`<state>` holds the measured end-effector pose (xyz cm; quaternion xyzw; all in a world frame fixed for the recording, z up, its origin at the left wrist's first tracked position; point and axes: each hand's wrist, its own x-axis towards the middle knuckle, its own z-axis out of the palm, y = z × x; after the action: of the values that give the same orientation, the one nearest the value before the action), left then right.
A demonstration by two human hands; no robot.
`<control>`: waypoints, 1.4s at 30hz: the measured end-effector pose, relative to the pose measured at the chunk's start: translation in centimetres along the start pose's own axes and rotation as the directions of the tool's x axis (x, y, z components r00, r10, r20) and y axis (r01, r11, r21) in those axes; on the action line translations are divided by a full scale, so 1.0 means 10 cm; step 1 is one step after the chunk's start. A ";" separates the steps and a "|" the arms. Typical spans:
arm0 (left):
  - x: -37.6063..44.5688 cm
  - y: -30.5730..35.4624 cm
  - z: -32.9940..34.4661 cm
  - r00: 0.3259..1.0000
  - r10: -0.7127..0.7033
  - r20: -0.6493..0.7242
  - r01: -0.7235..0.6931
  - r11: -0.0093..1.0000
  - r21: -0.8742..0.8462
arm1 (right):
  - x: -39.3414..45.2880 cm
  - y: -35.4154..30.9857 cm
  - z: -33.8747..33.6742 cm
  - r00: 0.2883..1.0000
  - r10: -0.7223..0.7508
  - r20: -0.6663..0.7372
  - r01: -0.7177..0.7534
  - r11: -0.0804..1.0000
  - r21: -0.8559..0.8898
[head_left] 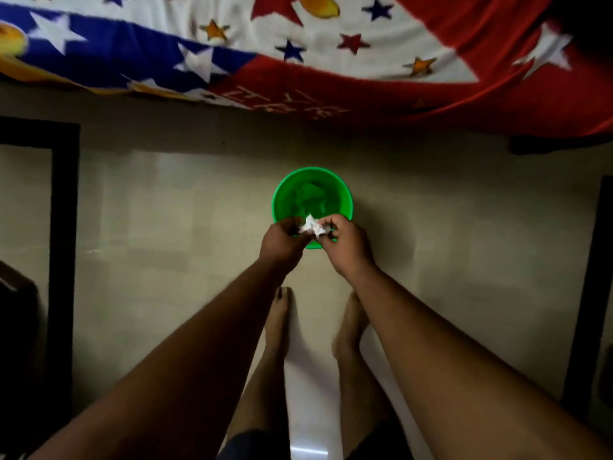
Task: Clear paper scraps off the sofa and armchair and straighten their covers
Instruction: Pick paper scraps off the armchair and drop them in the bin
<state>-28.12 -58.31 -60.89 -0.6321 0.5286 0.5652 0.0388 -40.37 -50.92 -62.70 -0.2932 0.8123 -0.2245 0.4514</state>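
Observation:
A crumpled wad of white paper scraps (311, 226) sits between my two hands, right over the near rim of a green plastic bin (282, 197) on the floor. My left hand (282, 242) grips the wad from the left with curled fingers. My right hand (346, 247) pinches it from the right. Inside the bin lie more crumpled shapes, tinted green. At the top of the view hangs the sofa cover (331, 61), a red, white and blue cloth with stars, its edge draped over the seat front.
The pale tiled floor (166, 227) surrounds the bin. My bare feet (282, 323) stand just behind it. A dark-framed piece of furniture (64, 227) stands at the left, and another dark edge (593, 293) runs down the right.

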 end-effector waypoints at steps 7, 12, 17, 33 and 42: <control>0.21 0.06 0.05 0.995 -0.076 0.068 0.069 0.992 0.104 | 0.32 0.01 0.09 0.991 0.105 0.089 -0.099 0.993 -0.069; 0.17 0.13 -0.03 0.990 -0.113 0.083 0.100 0.983 0.155 | 0.30 -0.03 0.06 0.977 0.194 0.092 -0.187 0.979 -0.080; -0.22 0.34 -0.27 0.994 -0.089 0.065 0.084 0.994 0.072 | -0.02 -0.26 -0.13 0.959 0.280 0.038 -0.282 0.944 0.168; -3.29 1.40 -1.22 0.953 0.146 0.267 -0.189 0.971 0.144 | -3.32 -1.44 -1.52 0.893 0.377 -0.247 -0.181 0.801 0.571; -4.63 1.78 -0.58 0.776 0.331 0.537 -0.521 0.817 0.248 | -5.07 -1.04 -2.15 0.732 0.438 -0.522 0.035 0.741 0.671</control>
<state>-27.72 -40.95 -14.06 -0.3160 0.7343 0.5799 0.1569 -34.77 -21.89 -15.10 0.0723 0.8178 -0.5202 0.2352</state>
